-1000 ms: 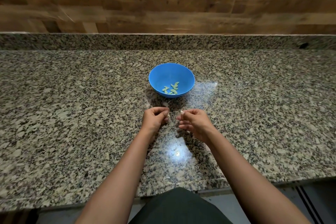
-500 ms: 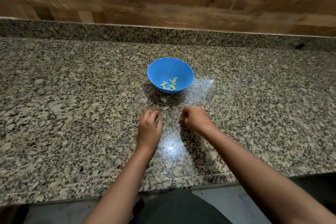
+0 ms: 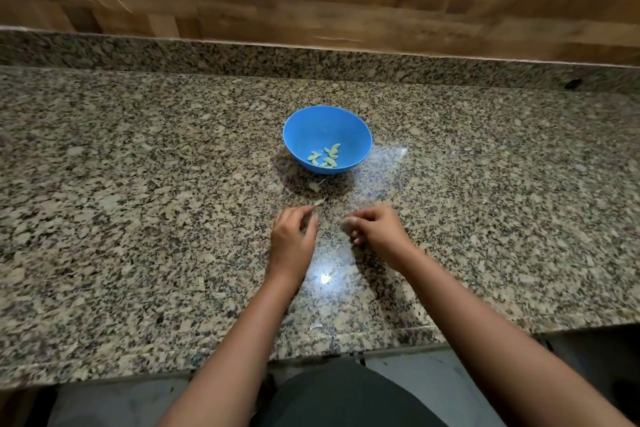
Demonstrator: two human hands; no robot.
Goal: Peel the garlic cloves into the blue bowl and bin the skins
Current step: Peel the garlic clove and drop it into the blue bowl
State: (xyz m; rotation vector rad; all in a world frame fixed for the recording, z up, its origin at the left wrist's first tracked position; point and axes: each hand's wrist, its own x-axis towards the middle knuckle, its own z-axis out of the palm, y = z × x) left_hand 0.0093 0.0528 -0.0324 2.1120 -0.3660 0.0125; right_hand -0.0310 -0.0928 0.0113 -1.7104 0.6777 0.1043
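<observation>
- While peeled cloves (image 3: 325, 157) sit in the blue bowl (image 3: 360, 135), a skin scrap (image 3: 318, 203) lies at the curled fingertips of the left hand (image 3: 292, 241), the nearer one; pinched or not, I cannot tell.
- Beside it the right hand (image 3: 375, 229) is fisted, contents hidden.
- A second scrap (image 3: 315, 186) lies bowlward, with open counter (image 3: 138, 218) around.

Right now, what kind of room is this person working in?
Probably a home kitchen: a speckled granite counter, a wood-plank wall behind it, and a blue bowl holding peeled garlic cloves.
</observation>
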